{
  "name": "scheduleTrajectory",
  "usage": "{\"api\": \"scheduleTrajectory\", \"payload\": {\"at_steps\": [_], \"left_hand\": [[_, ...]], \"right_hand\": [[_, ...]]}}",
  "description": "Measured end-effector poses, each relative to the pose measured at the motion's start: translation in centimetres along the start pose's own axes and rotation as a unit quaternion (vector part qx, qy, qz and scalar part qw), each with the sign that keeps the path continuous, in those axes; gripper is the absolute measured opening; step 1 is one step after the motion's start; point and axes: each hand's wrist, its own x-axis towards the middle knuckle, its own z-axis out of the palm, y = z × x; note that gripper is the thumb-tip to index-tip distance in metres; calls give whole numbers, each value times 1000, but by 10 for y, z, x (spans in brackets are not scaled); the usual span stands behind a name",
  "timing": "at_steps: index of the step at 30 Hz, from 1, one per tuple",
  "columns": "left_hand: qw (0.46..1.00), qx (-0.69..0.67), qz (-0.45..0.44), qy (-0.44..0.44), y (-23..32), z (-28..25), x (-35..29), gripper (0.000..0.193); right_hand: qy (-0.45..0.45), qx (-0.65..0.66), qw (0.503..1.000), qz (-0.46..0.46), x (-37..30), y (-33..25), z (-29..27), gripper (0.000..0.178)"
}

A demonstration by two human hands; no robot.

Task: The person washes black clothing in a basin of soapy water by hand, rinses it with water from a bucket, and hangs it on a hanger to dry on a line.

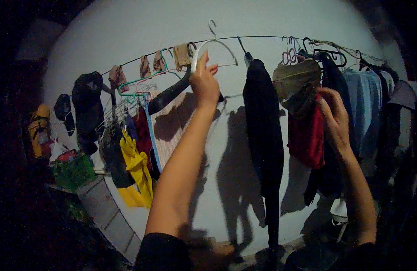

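Note:
My left hand (205, 86) is raised with its fingers closed round one side of a white clothes hanger (226, 48). The hanger carries nothing, and its hook points up in front of the wall. To the right, my right hand (337, 118) has bent fingers and a thumb at the edge of an olive-green cloth piece (299, 81), which they seem to pinch. Just behind that hand hangs a red garment (306, 137). Between my hands a long black folded garment (262, 122) hangs from the line.
A thin line (262, 37) runs along the white wall. Small brown cloths (118, 77), a green hanger (127, 89) and a yellow garment (137, 162) hang on the left; blue shirts (363, 108) hang on the right. A green basket (74, 172) stands low at left.

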Motion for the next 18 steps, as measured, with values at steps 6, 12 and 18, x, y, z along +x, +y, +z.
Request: {"api": "scheduleTrajectory", "payload": {"at_steps": [6, 12, 18], "left_hand": [[997, 81, 6, 13, 111, -105, -165, 37], [978, 38, -144, -143, 215, -180, -288, 45], [903, 27, -228, -363, 246, -230, -370, 55]], "right_hand": [[-116, 222, 960, 126, -101, -53, -18, 23], [-280, 411, 829, 255, -192, -90, 27, 39], [-212, 604, 594, 487, -239, -158, 77, 60]]}}
